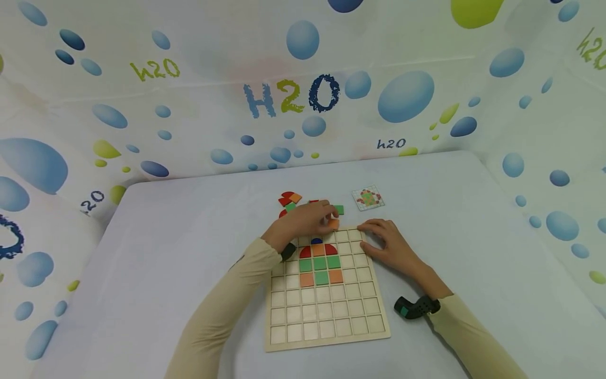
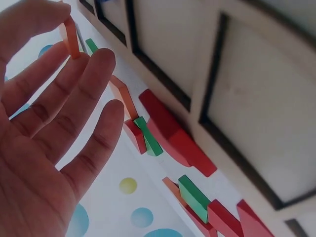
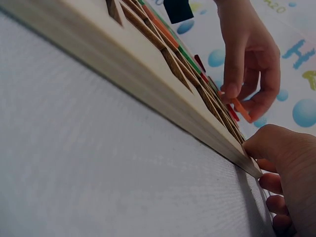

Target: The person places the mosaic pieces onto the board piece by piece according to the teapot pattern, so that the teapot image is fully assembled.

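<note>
While loose tiles (image 1: 295, 198) lie beyond the far edge of the grid board (image 1: 325, 312), the left hand (image 1: 307, 218) pinches an orange tile (image 1: 333, 224) between thumb and fingertips near that edge. Set tiles (image 1: 320, 262) occupy cells in the board's far half. Past its far right corner lies a patterned card (image 1: 368, 198). The right hand (image 1: 389, 243), thumb and index finger spread wide, touches that corner.
</note>
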A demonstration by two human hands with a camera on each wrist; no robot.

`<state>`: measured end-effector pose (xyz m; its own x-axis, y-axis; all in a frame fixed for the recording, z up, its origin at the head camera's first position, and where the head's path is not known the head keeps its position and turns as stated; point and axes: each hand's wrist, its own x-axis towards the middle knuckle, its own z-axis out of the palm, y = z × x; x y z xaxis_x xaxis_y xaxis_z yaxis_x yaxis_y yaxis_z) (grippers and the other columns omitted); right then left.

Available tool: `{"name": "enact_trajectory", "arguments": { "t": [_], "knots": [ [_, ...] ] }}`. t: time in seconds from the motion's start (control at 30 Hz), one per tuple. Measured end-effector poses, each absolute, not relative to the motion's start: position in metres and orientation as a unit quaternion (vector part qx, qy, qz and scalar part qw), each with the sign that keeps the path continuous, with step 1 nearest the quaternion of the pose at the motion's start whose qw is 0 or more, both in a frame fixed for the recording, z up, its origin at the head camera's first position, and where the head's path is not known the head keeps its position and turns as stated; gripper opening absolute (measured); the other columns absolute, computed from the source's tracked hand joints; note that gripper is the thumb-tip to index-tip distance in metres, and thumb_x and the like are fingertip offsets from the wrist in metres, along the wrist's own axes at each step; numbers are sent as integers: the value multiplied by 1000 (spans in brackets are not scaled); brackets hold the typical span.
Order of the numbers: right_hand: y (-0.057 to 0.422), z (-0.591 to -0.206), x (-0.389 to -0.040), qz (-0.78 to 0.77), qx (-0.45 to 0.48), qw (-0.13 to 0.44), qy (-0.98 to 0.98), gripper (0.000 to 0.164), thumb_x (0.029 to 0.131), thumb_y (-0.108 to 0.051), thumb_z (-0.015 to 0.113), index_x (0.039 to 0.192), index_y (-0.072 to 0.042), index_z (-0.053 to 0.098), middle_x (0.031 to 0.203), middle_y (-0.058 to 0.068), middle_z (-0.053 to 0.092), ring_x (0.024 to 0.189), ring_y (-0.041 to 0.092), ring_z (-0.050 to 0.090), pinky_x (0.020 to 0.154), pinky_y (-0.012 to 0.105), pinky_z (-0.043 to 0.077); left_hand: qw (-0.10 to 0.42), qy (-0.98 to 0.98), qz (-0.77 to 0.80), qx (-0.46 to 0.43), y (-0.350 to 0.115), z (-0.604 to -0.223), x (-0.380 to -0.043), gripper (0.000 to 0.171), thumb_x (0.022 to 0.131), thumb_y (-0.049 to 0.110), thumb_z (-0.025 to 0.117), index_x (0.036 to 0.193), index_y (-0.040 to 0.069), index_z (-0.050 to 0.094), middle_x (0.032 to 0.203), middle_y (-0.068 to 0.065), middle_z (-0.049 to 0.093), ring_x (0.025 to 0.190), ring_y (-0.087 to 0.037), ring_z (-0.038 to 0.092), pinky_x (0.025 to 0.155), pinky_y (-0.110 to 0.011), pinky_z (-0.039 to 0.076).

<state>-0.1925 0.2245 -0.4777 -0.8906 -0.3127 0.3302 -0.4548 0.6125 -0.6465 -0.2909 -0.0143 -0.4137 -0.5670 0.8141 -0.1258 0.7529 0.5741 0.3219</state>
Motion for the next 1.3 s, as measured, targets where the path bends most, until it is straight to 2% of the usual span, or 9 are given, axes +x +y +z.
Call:
{"name": "enact_trajectory", "arguments": {
  "t": [0.37, 0.57, 0.67, 0.87, 1.0, 1.13, 1.3],
  "knots": [
    [225, -481, -193, 385, 224, 105, -889, 38, 85, -8, 72, 122, -4, 64, 125, 17, 57, 109, 31, 47, 89, 49, 38, 133, 871, 135, 453, -23, -413, -281, 27, 95, 26, 62, 117, 10, 64, 103, -3, 58, 83, -13, 58, 73, -24, 48],
    [226, -481, -193, 387, 226, 108, -887, 38, 85, -8, 73, 122, -4, 65, 124, 17, 57, 107, 30, 47, 87, 48, 38, 125, 869, 135, 460, -26, -411, -275, 27, 94, 26, 63, 116, 9, 64, 108, -2, 57, 88, -12, 61, 76, -25, 50],
    [226, -482, -193, 387, 227, 108, -887, 38, 85, -7, 73, 122, -4, 65, 124, 17, 57, 107, 30, 47, 87, 47, 38, 112, 866, 138, 467, -28, -412, -273, 27, 94, 27, 64, 114, 9, 66, 108, -2, 56, 86, -11, 62, 76, -24, 49],
    [226, -482, -193, 390, 224, 102, -887, 38, 85, -8, 73, 122, -4, 64, 125, 17, 57, 107, 31, 47, 88, 48, 38, 78, 862, 125, 485, -31, -414, -268, 24, 93, 26, 65, 109, 8, 68, 96, -4, 56, 76, -13, 57, 71, -23, 47],
    [226, -484, -193, 388, 226, 103, -888, 38, 85, -8, 73, 122, -4, 64, 125, 17, 57, 108, 31, 47, 88, 49, 38, 63, 862, 103, 493, -31, -413, -263, 22, 93, 24, 64, 108, 9, 67, 97, -4, 59, 79, -14, 55, 73, -26, 47],
    [227, -484, -193, 387, 229, 108, -887, 38, 85, -8, 73, 121, -4, 65, 124, 17, 58, 107, 31, 47, 88, 48, 38, 51, 861, 99, 496, -32, -412, -258, 21, 93, 24, 63, 109, 10, 67, 102, -3, 61, 87, -15, 59, 79, -32, 49],
    [227, -485, -195, 384, 233, 109, -887, 38, 85, -9, 73, 122, -4, 64, 125, 16, 58, 107, 30, 47, 88, 48, 38, 45, 858, 116, 499, -33, -414, -253, 22, 94, 24, 62, 110, 12, 69, 99, 0, 62, 80, -10, 60, 74, -26, 48]
  ]
}}
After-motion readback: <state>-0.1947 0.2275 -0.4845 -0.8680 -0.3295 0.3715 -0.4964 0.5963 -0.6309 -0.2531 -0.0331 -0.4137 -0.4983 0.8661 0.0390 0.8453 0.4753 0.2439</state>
